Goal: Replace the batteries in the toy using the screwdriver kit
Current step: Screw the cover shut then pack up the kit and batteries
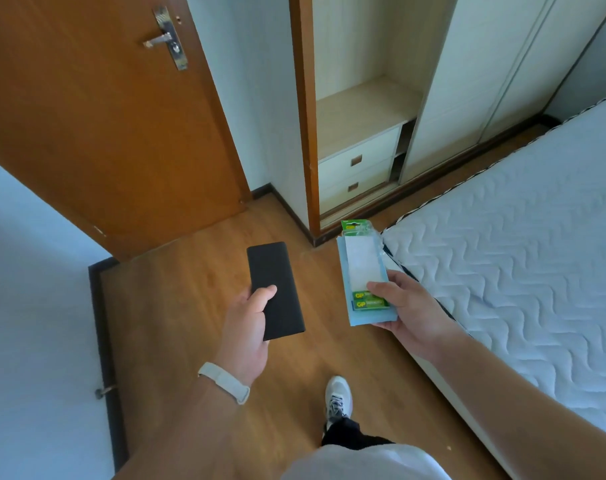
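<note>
My left hand (246, 327) grips a flat black rectangular case (275, 289), thumb on top, held out over the wooden floor. My right hand (410, 311) holds a light blue flat box (363, 278) with a green battery blister pack (358, 230) lying on top of it; two green batteries (369, 299) show under my thumb. Both are held at waist height, a short way apart. No toy is in view.
A white quilted mattress (523, 258) fills the right side. An open wardrobe with drawers (357, 164) stands ahead. A brown door (97, 126) stands open at the left. My foot in a white shoe (338, 398) is on the wooden floor (197, 278).
</note>
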